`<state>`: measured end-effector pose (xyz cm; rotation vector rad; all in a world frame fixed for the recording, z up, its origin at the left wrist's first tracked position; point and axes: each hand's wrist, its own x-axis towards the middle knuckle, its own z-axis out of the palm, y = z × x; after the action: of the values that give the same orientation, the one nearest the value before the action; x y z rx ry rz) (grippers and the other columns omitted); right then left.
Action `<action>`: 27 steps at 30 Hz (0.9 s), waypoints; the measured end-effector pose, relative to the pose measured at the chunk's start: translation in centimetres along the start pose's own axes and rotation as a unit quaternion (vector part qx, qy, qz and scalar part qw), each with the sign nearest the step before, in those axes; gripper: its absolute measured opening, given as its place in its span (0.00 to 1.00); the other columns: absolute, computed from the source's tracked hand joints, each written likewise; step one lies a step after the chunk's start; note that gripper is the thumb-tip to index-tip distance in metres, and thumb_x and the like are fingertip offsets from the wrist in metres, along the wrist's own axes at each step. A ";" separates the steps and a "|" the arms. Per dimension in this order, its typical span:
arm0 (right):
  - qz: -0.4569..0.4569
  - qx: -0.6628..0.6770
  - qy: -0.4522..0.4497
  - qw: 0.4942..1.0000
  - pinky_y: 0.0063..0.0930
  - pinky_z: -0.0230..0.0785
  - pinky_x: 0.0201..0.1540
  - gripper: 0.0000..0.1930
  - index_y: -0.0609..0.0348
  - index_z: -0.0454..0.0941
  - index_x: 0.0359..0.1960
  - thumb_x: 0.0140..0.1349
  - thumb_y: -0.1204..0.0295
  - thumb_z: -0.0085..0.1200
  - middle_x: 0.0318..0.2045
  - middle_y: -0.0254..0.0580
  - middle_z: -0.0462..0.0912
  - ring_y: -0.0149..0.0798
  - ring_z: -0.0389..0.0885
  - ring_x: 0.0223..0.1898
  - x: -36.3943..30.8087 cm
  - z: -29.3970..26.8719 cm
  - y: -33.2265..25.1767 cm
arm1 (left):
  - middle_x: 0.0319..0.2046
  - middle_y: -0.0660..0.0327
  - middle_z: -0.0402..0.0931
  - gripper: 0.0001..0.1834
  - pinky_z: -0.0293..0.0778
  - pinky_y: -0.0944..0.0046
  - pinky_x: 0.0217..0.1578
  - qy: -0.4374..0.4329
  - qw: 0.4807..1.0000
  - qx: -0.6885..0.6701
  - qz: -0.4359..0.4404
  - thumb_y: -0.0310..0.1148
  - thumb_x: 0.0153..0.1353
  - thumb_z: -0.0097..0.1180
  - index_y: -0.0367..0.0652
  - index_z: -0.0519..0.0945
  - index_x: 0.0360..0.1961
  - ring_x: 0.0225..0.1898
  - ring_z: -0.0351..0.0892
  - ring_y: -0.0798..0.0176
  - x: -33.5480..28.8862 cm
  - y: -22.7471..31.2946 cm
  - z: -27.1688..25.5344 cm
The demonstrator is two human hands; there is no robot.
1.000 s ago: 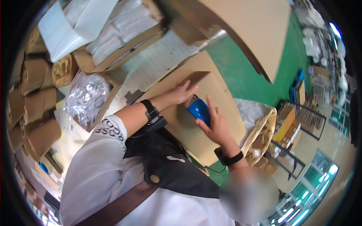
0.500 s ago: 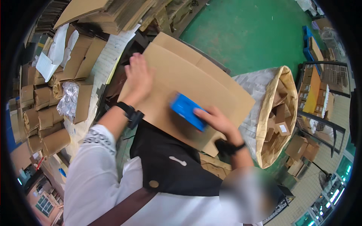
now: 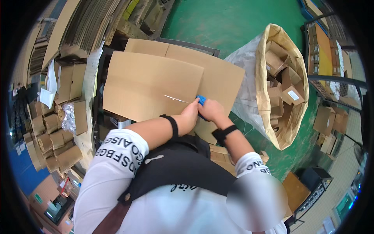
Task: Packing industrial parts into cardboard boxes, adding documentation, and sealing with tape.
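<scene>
left hand [image 3: 189, 117] is placed just beside the right hand [image 3: 213, 111], its grip cannot be told, fingers being hidden | blue tool [image 3: 201, 100] is held in the right, by the cardboard panel's [image 3: 148, 84] right end | sack [image 3: 263, 84] of cartons [image 3: 287, 80] is seen beyond

Light, as I see it from the room: even, fairly bright on the cardboard [image 3: 152, 78] beyond the left hand [image 3: 189, 117]; thin white glare along a shiny strip [image 3: 175, 98] beside its fingers; bluish bright spots [image 3: 353, 202] far to the right of the right hand [image 3: 213, 110]

Clarity: both hands reasonably sharp; smooth blurred disc [image 3: 256, 202] over the right sleeve [image 3: 249, 162]; straight edges bowed, rim black, well out from the hands
</scene>
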<state>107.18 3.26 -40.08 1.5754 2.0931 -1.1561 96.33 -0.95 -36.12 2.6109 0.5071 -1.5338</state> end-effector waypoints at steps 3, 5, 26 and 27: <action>0.033 0.029 -0.046 0.998 0.46 0.76 0.41 0.25 0.64 0.82 0.31 0.62 0.51 0.45 0.31 0.60 0.83 0.56 0.84 0.35 -0.7 -1.2 -1.7 | 0.69 0.64 0.58 0.30 0.35 0.43 0.70 -0.089 0.996 -0.026 -0.021 0.54 0.67 0.39 0.49 0.71 0.63 0.73 0.43 0.55 2.2 1.0 0.1; 0.030 0.023 -0.019 0.999 0.45 0.76 0.41 0.25 0.63 0.82 0.32 0.62 0.51 0.45 0.32 0.59 0.83 0.56 0.84 0.36 -0.5 -0.7 -1.3 | 0.70 0.64 0.54 0.31 0.34 0.45 0.70 -0.097 0.992 0.000 -0.076 0.53 0.67 0.36 0.48 0.65 0.65 0.73 0.41 0.56 4.8 2.4 0.5; 0.186 0.135 0.218 0.949 0.50 0.73 0.40 0.27 0.66 0.80 0.31 0.64 0.50 0.44 0.30 0.64 0.81 0.61 0.81 0.36 -14.7 -5.1 4.9 | 0.68 0.57 0.57 0.35 0.47 0.49 0.66 -0.076 0.963 -0.254 0.050 0.59 0.65 0.40 0.50 0.62 0.67 0.70 0.51 0.51 5.9 1.7 -0.6; 0.207 0.189 0.231 0.932 0.50 0.72 0.38 0.26 0.66 0.79 0.31 0.65 0.51 0.44 0.30 0.65 0.81 0.62 0.81 0.36 -16.1 -4.8 6.4 | 0.68 0.57 0.58 0.35 0.48 0.49 0.66 -0.077 0.957 -0.269 0.073 0.59 0.65 0.41 0.50 0.63 0.66 0.69 0.53 0.51 5.2 1.7 -1.3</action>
<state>120.01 -3.62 -29.45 2.5334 1.6915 -1.1575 100.27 -1.01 -40.16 2.0516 0.6001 -1.3086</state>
